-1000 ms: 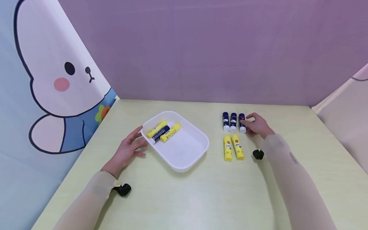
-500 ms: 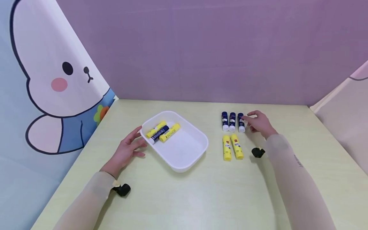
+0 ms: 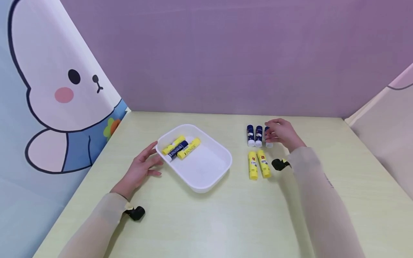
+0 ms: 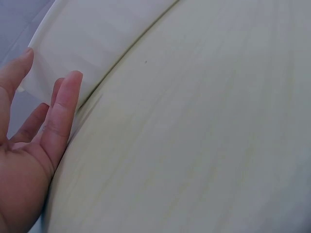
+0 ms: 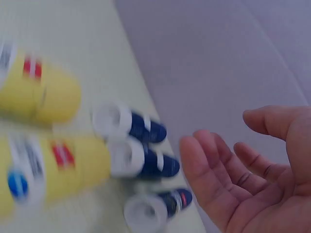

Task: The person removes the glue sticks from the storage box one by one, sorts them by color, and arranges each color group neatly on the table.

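Note:
My right hand [image 3: 281, 133] hovers over the rightmost of three dark blue glue sticks with white ends, partly hiding it in the head view. In the right wrist view its fingers are loosely bent, thumb apart, with nothing between them; the blue glue stick [image 5: 179, 200] lies just beside the fingertips. Two yellow glue sticks [image 3: 253, 165] lie nearer the person. My left hand [image 3: 140, 170] rests at the left corner of a white plastic tray [image 3: 206, 168], fingers touching its outer wall. Inside the tray lie two yellow glue sticks [image 3: 189, 149] and a blue glue stick [image 3: 177, 150] between them.
A pale wooden table [image 3: 200, 225] bears everything. Behind it stands a purple backdrop [image 3: 209, 57]. A cartoon-printed cloth [image 3: 64, 118] hangs on the left and a pale cloth [image 3: 387, 125] on the right. Small black devices [image 3: 135, 213] sit at both wrists.
My right hand has let go of the rightmost blue glue stick and has risen and moved left over it. My left hand stays at the tray. The head view has shifted slightly.

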Demonstrator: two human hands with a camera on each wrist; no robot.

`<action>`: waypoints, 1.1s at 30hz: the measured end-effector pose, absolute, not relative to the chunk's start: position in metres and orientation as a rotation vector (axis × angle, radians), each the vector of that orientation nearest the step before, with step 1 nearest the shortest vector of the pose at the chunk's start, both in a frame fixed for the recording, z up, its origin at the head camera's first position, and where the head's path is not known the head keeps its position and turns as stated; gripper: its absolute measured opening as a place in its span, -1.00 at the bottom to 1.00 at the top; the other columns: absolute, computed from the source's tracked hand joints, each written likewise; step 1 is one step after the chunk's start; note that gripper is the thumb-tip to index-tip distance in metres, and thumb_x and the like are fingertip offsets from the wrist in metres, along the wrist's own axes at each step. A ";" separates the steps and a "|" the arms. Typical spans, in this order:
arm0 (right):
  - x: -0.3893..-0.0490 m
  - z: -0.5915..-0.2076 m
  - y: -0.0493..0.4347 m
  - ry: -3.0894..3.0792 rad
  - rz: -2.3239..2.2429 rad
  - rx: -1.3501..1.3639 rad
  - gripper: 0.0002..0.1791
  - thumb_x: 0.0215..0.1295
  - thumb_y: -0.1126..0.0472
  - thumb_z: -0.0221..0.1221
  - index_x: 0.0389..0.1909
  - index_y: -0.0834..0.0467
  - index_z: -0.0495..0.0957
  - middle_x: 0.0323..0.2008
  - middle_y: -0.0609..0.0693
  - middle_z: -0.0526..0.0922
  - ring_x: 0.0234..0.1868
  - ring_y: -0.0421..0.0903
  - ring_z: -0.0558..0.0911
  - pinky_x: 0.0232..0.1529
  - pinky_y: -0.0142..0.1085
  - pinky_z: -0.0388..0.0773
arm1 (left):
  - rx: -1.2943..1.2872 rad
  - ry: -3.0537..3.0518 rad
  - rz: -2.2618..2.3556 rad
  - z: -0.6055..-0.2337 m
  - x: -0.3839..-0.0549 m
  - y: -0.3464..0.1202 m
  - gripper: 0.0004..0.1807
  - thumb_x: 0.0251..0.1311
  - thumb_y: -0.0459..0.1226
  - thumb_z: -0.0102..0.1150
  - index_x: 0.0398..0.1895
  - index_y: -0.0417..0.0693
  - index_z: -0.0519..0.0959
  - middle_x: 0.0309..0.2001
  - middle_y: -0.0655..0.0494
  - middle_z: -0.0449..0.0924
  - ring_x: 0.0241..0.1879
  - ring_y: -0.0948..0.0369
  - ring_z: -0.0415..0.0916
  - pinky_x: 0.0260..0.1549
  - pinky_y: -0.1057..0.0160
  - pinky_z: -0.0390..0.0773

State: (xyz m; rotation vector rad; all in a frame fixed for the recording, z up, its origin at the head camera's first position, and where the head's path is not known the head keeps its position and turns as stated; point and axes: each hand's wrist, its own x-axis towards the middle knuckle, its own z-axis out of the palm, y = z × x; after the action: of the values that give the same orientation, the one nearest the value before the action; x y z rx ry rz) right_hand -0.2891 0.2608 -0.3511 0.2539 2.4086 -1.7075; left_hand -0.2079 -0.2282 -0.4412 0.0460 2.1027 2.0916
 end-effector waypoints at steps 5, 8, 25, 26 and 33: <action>-0.289 -0.347 0.241 2.281 -1.814 0.220 -0.39 0.54 0.06 0.03 0.40 0.32 0.14 -0.01 0.27 0.48 -0.29 -0.10 0.66 -0.07 -0.23 0.70 | 0.044 2.103 2.085 -0.440 -0.208 -0.229 -0.27 0.44 -0.16 0.13 0.59 0.29 0.06 0.43 -0.04 0.14 -0.11 0.26 0.57 -0.28 0.21 0.74; -0.291 -0.347 0.228 2.217 -1.883 0.194 -0.42 0.54 0.07 0.02 0.40 0.32 0.17 0.01 0.28 0.48 -0.27 -0.08 0.68 -0.08 -0.22 0.71 | 0.037 2.103 2.086 -0.440 -0.208 -0.230 -0.26 0.45 -0.16 0.12 0.59 0.29 0.05 0.43 -0.04 0.14 -0.12 0.27 0.58 -0.28 0.22 0.74; -0.270 -0.343 0.135 1.776 -2.161 -0.052 -0.50 0.53 0.26 0.02 0.37 0.36 0.19 -0.16 0.21 0.60 -0.23 -0.02 0.72 -0.07 -0.16 0.70 | 0.041 2.117 2.071 -0.440 -0.212 -0.232 -0.26 0.45 -0.13 0.11 0.60 0.29 0.03 0.44 -0.04 0.12 -0.11 0.29 0.56 -0.27 0.23 0.74; -0.269 -0.343 0.130 1.773 -2.152 -0.057 -0.51 0.53 0.26 0.02 0.36 0.35 0.21 -0.14 0.23 0.59 -0.22 -0.01 0.72 -0.06 -0.16 0.70 | 0.042 2.117 2.070 -0.441 -0.213 -0.232 -0.25 0.45 -0.13 0.11 0.60 0.29 0.03 0.44 -0.04 0.11 -0.11 0.29 0.56 -0.27 0.23 0.73; -0.268 -0.348 0.105 1.781 -2.102 -0.059 -0.56 0.53 0.26 0.02 0.35 0.31 0.31 -0.07 0.26 0.60 -0.17 -0.01 0.71 -0.06 -0.16 0.70 | 0.041 2.118 2.069 -0.441 -0.215 -0.230 -0.26 0.45 -0.13 0.11 0.59 0.30 0.03 0.45 -0.04 0.12 -0.11 0.29 0.57 -0.27 0.22 0.74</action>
State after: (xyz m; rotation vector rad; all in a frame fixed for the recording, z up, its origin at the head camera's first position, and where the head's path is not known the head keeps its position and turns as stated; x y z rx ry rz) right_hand -0.2683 0.1053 -0.3482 -0.0592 1.7810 -2.1017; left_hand -0.2155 -0.2304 -0.4414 0.0412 2.1184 2.0692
